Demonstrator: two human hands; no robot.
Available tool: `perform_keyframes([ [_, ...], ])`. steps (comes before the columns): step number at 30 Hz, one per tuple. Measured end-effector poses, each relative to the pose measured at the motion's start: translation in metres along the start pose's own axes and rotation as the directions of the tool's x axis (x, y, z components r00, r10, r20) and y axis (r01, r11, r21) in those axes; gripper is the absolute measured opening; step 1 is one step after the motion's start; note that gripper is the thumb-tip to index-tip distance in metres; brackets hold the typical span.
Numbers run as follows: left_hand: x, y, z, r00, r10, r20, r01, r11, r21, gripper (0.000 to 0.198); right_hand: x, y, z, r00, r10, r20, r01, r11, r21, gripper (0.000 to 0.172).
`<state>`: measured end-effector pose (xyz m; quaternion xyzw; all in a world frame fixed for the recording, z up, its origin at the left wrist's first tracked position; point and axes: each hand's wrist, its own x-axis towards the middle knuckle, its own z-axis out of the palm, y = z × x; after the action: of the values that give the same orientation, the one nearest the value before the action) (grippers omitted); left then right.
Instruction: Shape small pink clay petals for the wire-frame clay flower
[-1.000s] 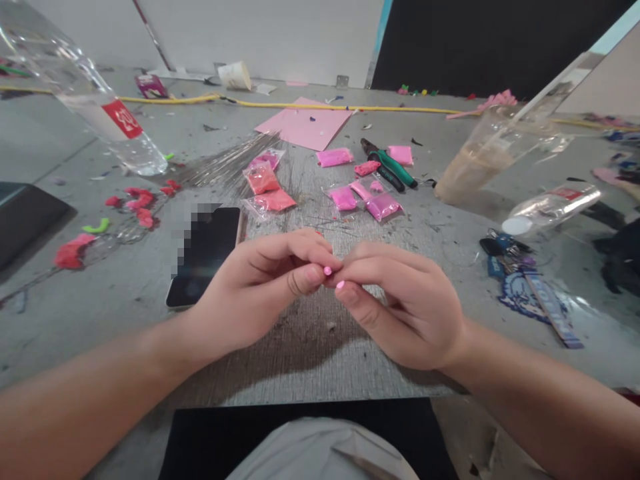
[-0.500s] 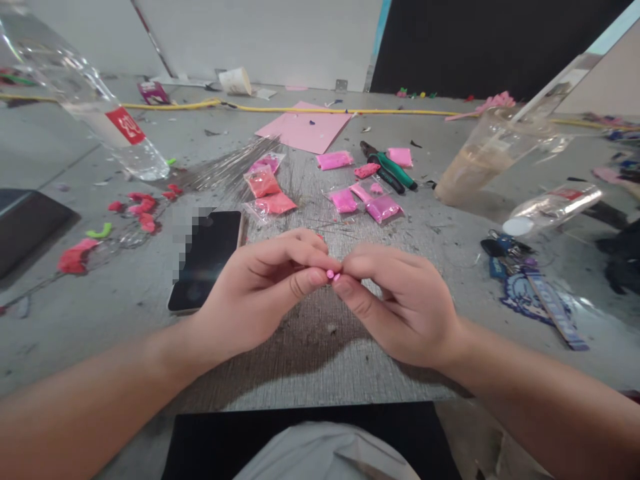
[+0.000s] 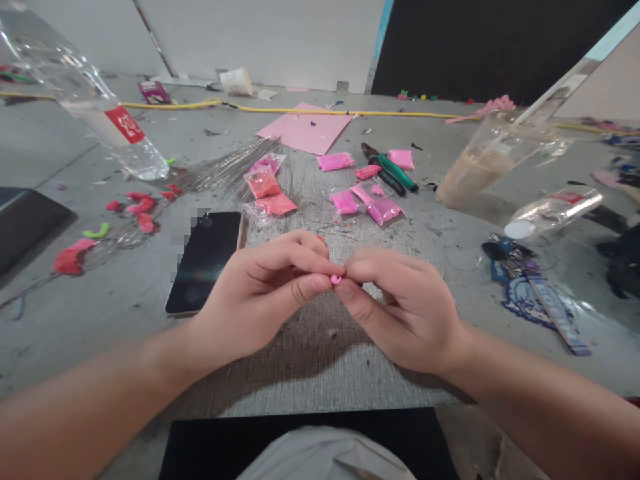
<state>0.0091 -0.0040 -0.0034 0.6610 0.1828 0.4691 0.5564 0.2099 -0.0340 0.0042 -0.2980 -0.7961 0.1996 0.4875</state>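
A tiny piece of pink modelling clay (image 3: pixel 336 280) is pinched between my two hands over the middle of the table. My left hand (image 3: pixel 273 287) has thumb and forefinger closed on its left side. From the right, the thumb and forefinger of my right hand (image 3: pixel 405 303) press on the same piece. Most of the clay is covered by the fingertips. Beyond the hands lie packets of pink clay (image 3: pixel 384 209) and packets of coral clay (image 3: pixel 275 203). A dark phone (image 3: pixel 207 260) rests beside my left hand.
Green-handled pliers (image 3: pixel 393 172) and a bundle of thin wires (image 3: pixel 225 163) lie farther back. A water bottle (image 3: pixel 113 127) stands left, near red clay pieces (image 3: pixel 145 207). On the right are an iced drink cup (image 3: pixel 475 160), a small bottle (image 3: pixel 560 208) and keys (image 3: pixel 505 253).
The pink clay between my fingertips looks more bunched and slightly turned, where two small ends showed before. Both hands keep their pinch and have barely shifted.
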Motion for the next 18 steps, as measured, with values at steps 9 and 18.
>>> perform_keyframes([
  [9, 0.0006, 0.0064, 0.0021, 0.999, 0.033, 0.029, -0.035, 0.997, 0.069, 0.026, 0.0014, -0.0024, -0.0004, 0.999, -0.025, -0.03, 0.025, 0.999, -0.02, 0.015],
  [18, 0.0014, 0.007, 0.0001, 0.994, 0.053, 0.091, -0.064, 0.99, 0.127, 0.027, 0.0024, -0.0052, -0.0031, 0.999, -0.044, -0.024, 0.043, 0.998, -0.05, 0.02],
])
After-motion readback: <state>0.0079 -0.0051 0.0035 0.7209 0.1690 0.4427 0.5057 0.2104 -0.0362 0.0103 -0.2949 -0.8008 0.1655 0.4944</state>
